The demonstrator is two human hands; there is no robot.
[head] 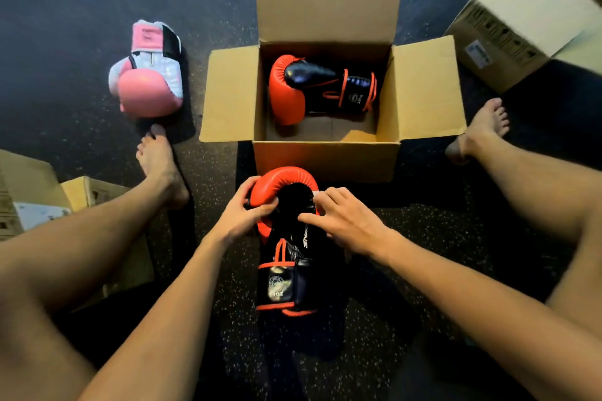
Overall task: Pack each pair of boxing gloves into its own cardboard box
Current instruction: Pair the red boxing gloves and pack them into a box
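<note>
Head view, looking down between two bare legs at a dark speckled floor (97, 3). Dead centre sits the box (325, 161), all four flaps spread open. Inside it lies the boxed glove (290, 91), red and black, on its side against the far wall, padded end to the left and cuff to the right. The near half of the box's bottom shows bare cardboard.

Just in front of the box is the red glove (286, 257), its twin, with the padded end pointing at the box and the cuff towards the person. The left hand (239, 216) has its grip clenched round the padded end from the left, fingers curled over the red leather and thumb across the black palm. The right hand (347, 225) grasps it from the right, fingers bent over the far edge and the index finger laid flat on the black. Whether the glove rests on the floor or is lifted, I cannot tell.

Off to the left, by the toes of the left foot (161, 166), lies the pink glove (146, 81), pink and white, cuff away; one or two stacked, I cannot tell. More cartons (521, 16) stand top right, and others (35, 185) at the left edge.
</note>
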